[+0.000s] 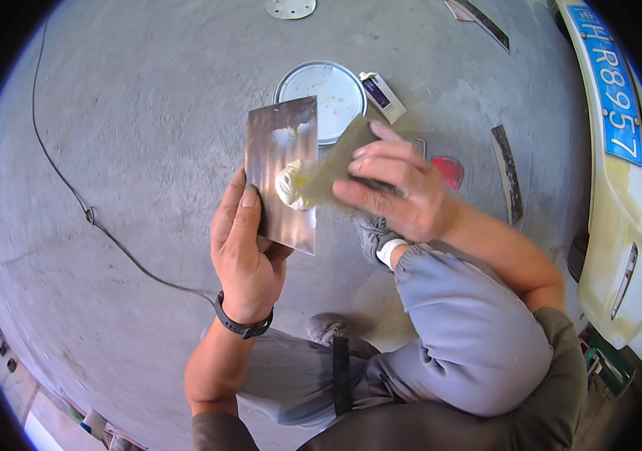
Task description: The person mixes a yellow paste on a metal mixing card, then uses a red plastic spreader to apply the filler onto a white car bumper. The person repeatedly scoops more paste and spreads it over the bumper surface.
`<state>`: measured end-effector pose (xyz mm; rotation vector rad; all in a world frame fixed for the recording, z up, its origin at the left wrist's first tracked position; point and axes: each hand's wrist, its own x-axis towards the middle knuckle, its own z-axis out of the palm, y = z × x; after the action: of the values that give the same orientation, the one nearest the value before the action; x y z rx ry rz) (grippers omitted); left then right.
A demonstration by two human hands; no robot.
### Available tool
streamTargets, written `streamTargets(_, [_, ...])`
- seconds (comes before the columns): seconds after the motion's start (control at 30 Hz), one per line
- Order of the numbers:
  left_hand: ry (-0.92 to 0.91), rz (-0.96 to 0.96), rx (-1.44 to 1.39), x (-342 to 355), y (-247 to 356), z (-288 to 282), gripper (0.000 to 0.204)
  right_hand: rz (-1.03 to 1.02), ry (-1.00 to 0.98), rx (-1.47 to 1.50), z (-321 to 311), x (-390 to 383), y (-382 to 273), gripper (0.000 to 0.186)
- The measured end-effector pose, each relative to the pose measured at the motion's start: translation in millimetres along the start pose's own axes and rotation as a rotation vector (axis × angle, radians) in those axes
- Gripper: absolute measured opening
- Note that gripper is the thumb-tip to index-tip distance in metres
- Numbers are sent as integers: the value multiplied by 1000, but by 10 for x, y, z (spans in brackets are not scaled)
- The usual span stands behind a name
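My left hand (pixel 244 252) grips the lower edge of a flat shiny metal plate (pixel 279 143), held tilted over the concrete floor. A lump of pale cream putty (pixel 291 184) sits on the plate's right side. My right hand (pixel 396 188) holds a thin olive-coloured spreader (pixel 336 161) whose edge presses into the putty. A black band circles my left wrist. I am crouched, with grey trouser knees and grey shoes below the hands.
A round white tin lid (pixel 332 94) and a small white tube (pixel 382 96) lie on the floor beyond the plate. A red cap (pixel 450 171) lies to the right. A black cable (pixel 88 214) snakes across the left floor. A white car bumper (pixel 625 188) curves along the right edge.
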<state>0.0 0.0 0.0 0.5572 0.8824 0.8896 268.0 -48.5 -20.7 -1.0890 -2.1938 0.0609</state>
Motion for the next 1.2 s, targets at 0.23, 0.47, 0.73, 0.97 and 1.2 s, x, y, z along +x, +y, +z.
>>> streamTargets(0.23, [-63, 203, 631, 87, -5, 48, 41, 621, -148, 248, -381, 22, -52, 20])
streamTargets(0.47, [-85, 468, 998, 264, -75, -37, 39, 505, -313, 509, -392, 177, -179, 22])
streamTargets(0.73, [-73, 358, 968, 236, -73, -37, 39, 470, -197, 422, -340, 222, -109, 26])
streamTargets(0.97, [-19, 291, 840, 280, -80, -73, 39, 347, -247, 347, -323, 313, -169, 42])
streamTargets(1.2, [8, 368, 821, 237, -50, -9, 38, 307, -262, 300, -362, 379, -186, 40])
